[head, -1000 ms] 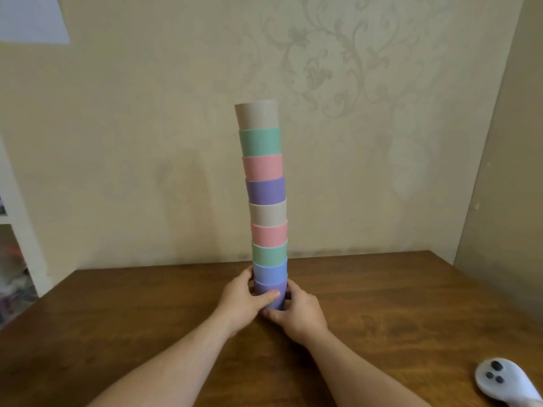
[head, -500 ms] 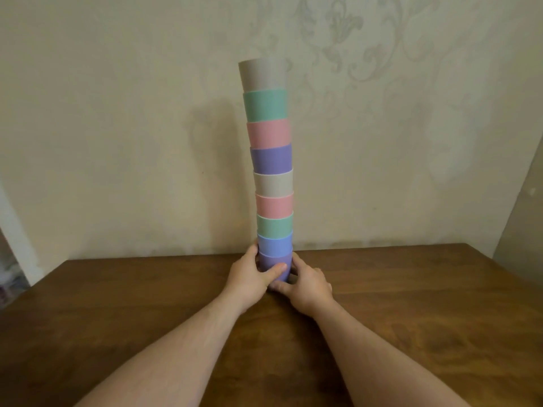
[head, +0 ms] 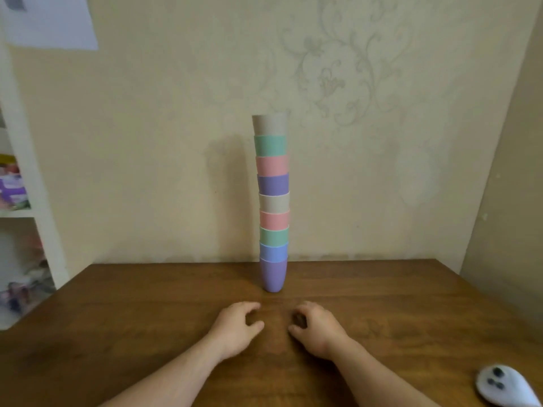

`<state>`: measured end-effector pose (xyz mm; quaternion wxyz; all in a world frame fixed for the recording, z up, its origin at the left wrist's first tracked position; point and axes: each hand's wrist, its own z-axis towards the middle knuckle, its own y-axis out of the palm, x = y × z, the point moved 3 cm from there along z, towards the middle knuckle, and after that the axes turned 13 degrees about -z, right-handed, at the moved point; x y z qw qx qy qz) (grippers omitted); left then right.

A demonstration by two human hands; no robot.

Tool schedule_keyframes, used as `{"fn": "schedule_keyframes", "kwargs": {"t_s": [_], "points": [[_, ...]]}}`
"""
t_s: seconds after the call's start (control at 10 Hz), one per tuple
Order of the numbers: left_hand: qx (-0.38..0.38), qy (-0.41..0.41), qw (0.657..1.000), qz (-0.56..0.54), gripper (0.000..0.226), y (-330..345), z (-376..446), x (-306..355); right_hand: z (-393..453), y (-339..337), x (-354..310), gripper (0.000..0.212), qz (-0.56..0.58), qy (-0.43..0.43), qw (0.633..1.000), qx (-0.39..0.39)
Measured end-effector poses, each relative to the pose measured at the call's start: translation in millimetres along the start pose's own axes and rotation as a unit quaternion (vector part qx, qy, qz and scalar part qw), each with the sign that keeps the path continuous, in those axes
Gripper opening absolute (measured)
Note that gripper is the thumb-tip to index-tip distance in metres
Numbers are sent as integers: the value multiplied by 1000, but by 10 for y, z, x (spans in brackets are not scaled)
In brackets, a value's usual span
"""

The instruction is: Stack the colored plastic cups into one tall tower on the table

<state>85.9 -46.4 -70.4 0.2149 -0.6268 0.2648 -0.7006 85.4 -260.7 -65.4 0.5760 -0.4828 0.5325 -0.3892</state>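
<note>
Now that we have drawn our left hand [head: 235, 327] and right hand [head: 316, 329] back to six o'clock, each grip loosely curled and empty, the cup tower [head: 272, 201] stands unsupported mid-tabletop [head: 117, 318]; stacking looks complete.

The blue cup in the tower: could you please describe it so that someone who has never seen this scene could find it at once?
Start at the wooden table and find the single tower of cups standing near its far edge, in front of the wall. The blue cup is second from the bottom, directly above the purple base cup and below a green cup. It is the only blue cup in the stack.
</note>
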Motion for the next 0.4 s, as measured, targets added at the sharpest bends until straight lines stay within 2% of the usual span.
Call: {"fn": "schedule_keyframes", "kwargs": {"t_s": [0.1,0.2,0.3,0.4], "points": [[-77,46,993,76,67,1,-459,-108,-447,14,24,47,-17,-25,1000,9],[-59,90,983,150,71,-22,-867,-283,-870,61,39,54,-20,-39,999,16],[-66,110,975,184,49,-33,-1205,-372,-1216,123,51,73,-31,-45,998,27],[-140,47,964,221,120,-128,-1588,-50,-1423,275,64,89,-64,-57,996,-5]]}}
